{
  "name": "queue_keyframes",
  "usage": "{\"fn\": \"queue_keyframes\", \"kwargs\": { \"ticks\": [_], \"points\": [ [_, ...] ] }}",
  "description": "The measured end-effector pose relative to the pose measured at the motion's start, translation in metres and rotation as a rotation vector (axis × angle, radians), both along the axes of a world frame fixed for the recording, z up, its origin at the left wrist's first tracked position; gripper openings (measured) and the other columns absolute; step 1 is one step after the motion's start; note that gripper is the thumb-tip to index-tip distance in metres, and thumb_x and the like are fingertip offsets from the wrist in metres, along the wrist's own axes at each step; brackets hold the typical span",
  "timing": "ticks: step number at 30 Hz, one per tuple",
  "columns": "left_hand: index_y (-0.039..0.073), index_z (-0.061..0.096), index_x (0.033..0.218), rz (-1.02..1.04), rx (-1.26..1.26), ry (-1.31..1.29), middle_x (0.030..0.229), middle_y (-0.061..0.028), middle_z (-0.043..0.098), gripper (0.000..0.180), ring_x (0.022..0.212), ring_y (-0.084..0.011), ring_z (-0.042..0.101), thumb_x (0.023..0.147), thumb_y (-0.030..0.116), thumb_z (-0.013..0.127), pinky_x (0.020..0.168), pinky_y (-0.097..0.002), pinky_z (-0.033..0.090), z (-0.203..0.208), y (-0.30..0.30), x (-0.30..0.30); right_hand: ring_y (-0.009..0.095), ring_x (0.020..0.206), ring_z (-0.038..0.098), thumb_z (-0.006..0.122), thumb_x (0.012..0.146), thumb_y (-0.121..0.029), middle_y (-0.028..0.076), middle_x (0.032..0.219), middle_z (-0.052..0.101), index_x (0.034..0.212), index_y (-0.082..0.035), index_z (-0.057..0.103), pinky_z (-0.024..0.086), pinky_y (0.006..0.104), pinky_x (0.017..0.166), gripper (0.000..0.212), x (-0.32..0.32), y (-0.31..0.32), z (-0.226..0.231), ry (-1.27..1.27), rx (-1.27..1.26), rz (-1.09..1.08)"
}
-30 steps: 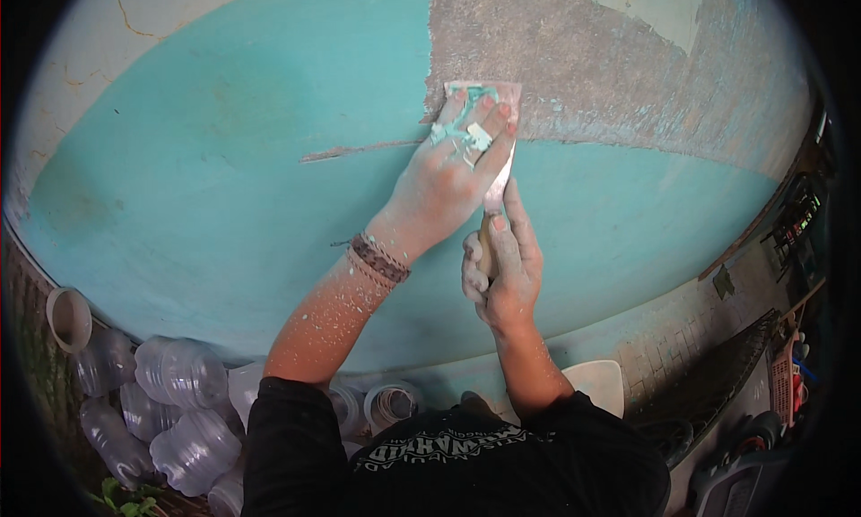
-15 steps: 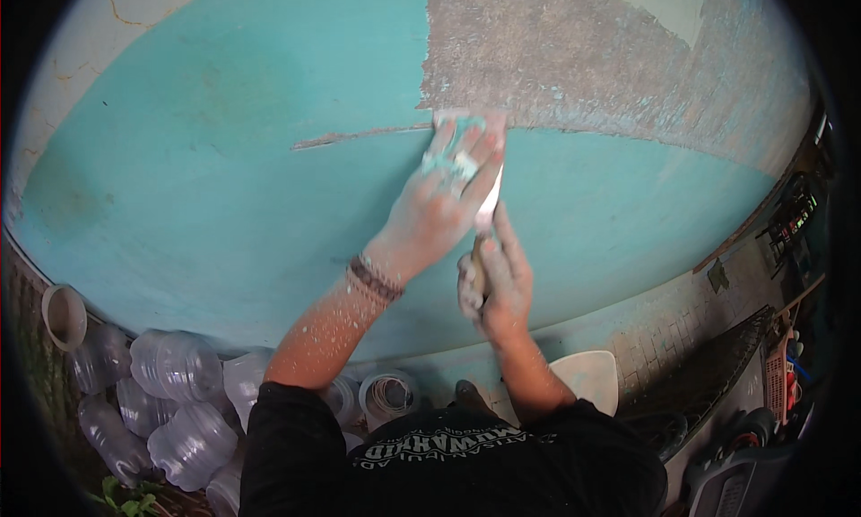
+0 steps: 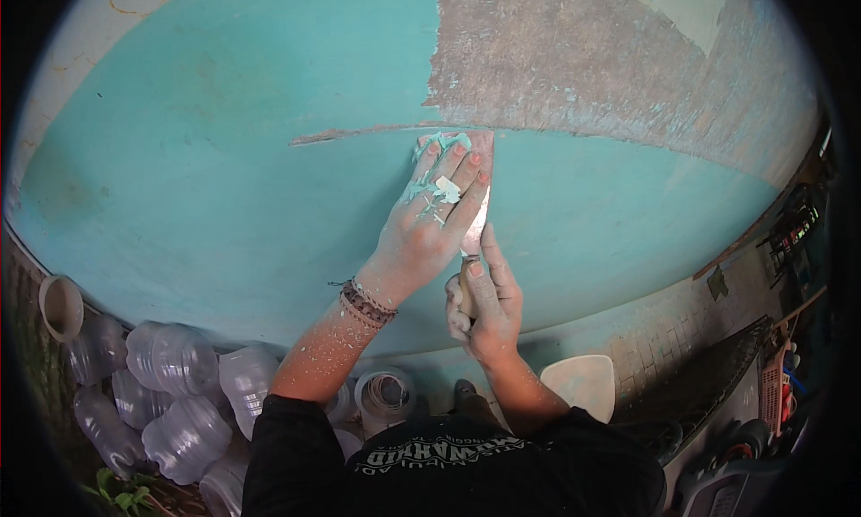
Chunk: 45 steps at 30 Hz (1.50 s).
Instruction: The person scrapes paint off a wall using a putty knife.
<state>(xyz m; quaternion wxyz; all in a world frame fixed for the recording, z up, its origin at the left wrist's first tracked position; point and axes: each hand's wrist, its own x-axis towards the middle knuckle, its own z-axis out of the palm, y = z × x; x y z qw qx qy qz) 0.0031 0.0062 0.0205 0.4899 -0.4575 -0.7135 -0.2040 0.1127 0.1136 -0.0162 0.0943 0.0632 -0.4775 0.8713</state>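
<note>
My right hand [image 3: 493, 306] is closed round the handle of a paint scraper [image 3: 476, 230], whose wide blade points up the wall. My left hand [image 3: 420, 234] lies over the blade with its fingers stretched out flat. Curled flakes of turquoise paint [image 3: 453, 143] cling to its fingertips, and a pale flake [image 3: 447, 190] sits on its fingers. The blade's top edge is just below a thin scraped line in the turquoise wall paint [image 3: 251, 212]. Above and right of it spreads a rough grey-brown patch [image 3: 538, 51] stripped of paint. Pale dust covers both hands.
Several clear plastic bottles [image 3: 175, 360] are heaped below the wall at left, beside a white pot [image 3: 62, 309]. A white bucket [image 3: 384, 400] and a pale stool seat [image 3: 581, 382] stand near my body. A red crate [image 3: 776, 387] is at far right.
Both hands and the scraper have moved down and slightly left. The blade's edge has left the corner of the stripped patch, baring more of the scraped line.
</note>
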Motion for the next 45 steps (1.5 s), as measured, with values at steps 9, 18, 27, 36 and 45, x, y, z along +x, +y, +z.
{"fn": "queue_keyframes", "kwargs": {
  "ticks": [9, 18, 27, 36, 45],
  "points": [
    [-0.005, 0.058, 0.124, 0.083, 0.011, -0.023, 0.138, -0.0205, 0.050, 0.046, 0.132, -0.0374, 0.045, 0.079, 0.004, 0.062, 0.110, -0.0570, 0.036, -0.001, -0.003, 0.005, 0.007, 0.048, 0.041, 0.050, 0.102, -0.017, 0.003, 0.070, 0.051, 0.151, -0.010, 0.030, 0.031, 0.0204, 0.039, 0.054, -0.003, 0.008, 0.000, -0.052, 0.009, 0.063],
    [-0.005, 0.057, 0.126, 0.123, 0.087, -0.010, 0.139, -0.0198, 0.050, 0.047, 0.134, -0.0369, 0.043, 0.080, 0.002, 0.061, 0.109, -0.0577, 0.036, 0.000, -0.008, 0.002, 0.006, 0.050, 0.039, 0.051, 0.101, -0.017, 0.001, 0.071, 0.050, 0.151, -0.012, 0.031, 0.032, 0.0196, 0.041, 0.054, -0.012, 0.014, 0.006, -0.035, 0.109, 0.106],
    [-0.005, 0.057, 0.124, 0.131, 0.101, -0.037, 0.139, -0.0195, 0.051, 0.044, 0.133, -0.0375, 0.044, 0.081, 0.000, 0.060, 0.109, -0.0588, 0.036, -0.007, -0.013, 0.000, 0.005, 0.051, 0.035, 0.050, 0.102, -0.014, -0.002, 0.067, 0.044, 0.151, -0.009, 0.031, 0.030, 0.0194, 0.041, 0.053, -0.013, 0.005, 0.003, -0.034, 0.095, 0.114],
    [-0.005, 0.056, 0.125, 0.171, 0.156, -0.073, 0.136, -0.0237, 0.053, 0.046, 0.132, -0.0431, 0.044, 0.079, -0.003, 0.061, 0.106, -0.0608, 0.036, -0.032, -0.027, 0.025, 0.003, 0.060, 0.039, 0.050, 0.102, -0.011, -0.004, 0.074, 0.048, 0.148, -0.002, 0.035, 0.034, 0.0179, 0.051, 0.049, 0.007, 0.004, -0.017, 0.204, 0.319, 0.109],
    [-0.005, 0.057, 0.124, 0.126, 0.171, -0.003, 0.137, -0.0225, 0.052, 0.049, 0.133, -0.0407, 0.044, 0.076, -0.006, 0.063, 0.107, -0.0615, 0.036, -0.014, -0.014, -0.004, 0.004, 0.058, 0.038, 0.051, 0.101, -0.012, -0.003, 0.073, 0.047, 0.148, -0.005, 0.036, 0.034, 0.0182, 0.047, 0.050, -0.017, 0.013, 0.001, 0.076, 0.194, 0.142]
  ]
}}
